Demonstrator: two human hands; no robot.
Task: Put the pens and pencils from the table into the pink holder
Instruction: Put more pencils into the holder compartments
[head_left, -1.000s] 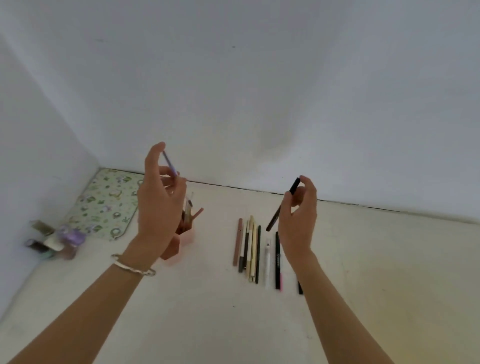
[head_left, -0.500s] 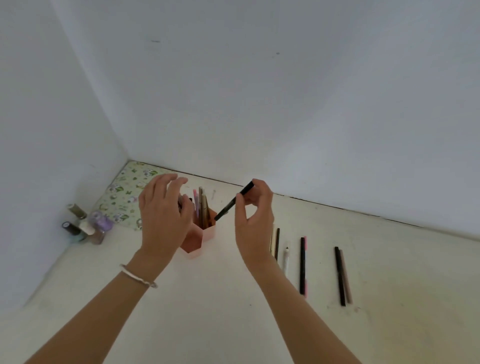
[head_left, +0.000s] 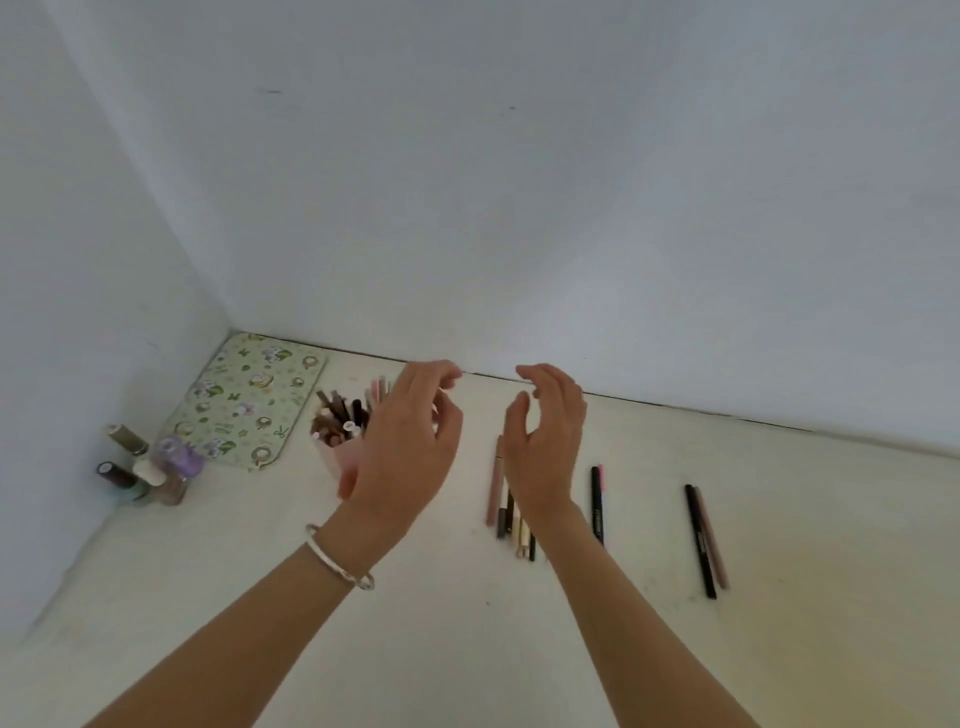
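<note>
Both my hands are empty now; half a second ago my right hand (head_left: 545, 441) pinched a black pen over the pink holder (head_left: 343, 457), and a second ago my left hand (head_left: 410, 447) held a thin purple one; neither shows in a grip any more, so I judge both went into the holder with the other pens standing in it; my left hand hangs open in front of the holder with fingers loosely spread, hiding its right side; my right hand hangs open above the row of pens (head_left: 511, 514) on the bench (head_left: 467, 649), thumb and fingers curved and apart; a black pen with a pink one (head_left: 597, 501) lies just right of my wrist, and a black and brown pair (head_left: 705, 540) lies well apart further right; so a good part of the job is left; next I would go for the row under my right hand
</note>
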